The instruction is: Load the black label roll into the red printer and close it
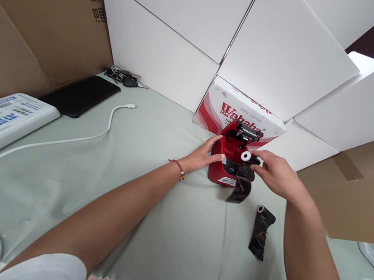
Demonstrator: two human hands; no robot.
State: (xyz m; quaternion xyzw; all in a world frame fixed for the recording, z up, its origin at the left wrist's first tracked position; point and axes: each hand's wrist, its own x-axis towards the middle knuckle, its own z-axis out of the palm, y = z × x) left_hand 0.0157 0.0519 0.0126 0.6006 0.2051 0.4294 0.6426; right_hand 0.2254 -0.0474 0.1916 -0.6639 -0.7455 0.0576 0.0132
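A red label printer [216,173] stands on the cloth-covered table with its lid raised, showing the black mechanism inside. My left hand [204,155] grips its left side, thumb at the front edge and fingers towards the back. In my right hand [273,171] is a roll of black ribbon [246,156] on a white core, pinched by its right end over the open compartment. A loose length of the ribbon hangs down in front of the printer. On the table to the front right lies a second black ribbon roll [261,231], partly unwound.
Behind the printer stands a red and white carton [218,107] against white panels. Keys [126,77], a black phone [83,95] and a white box-shaped device [12,123] lie at the left, with a white cable [108,126]. Cardboard [364,193] bounds the right side.
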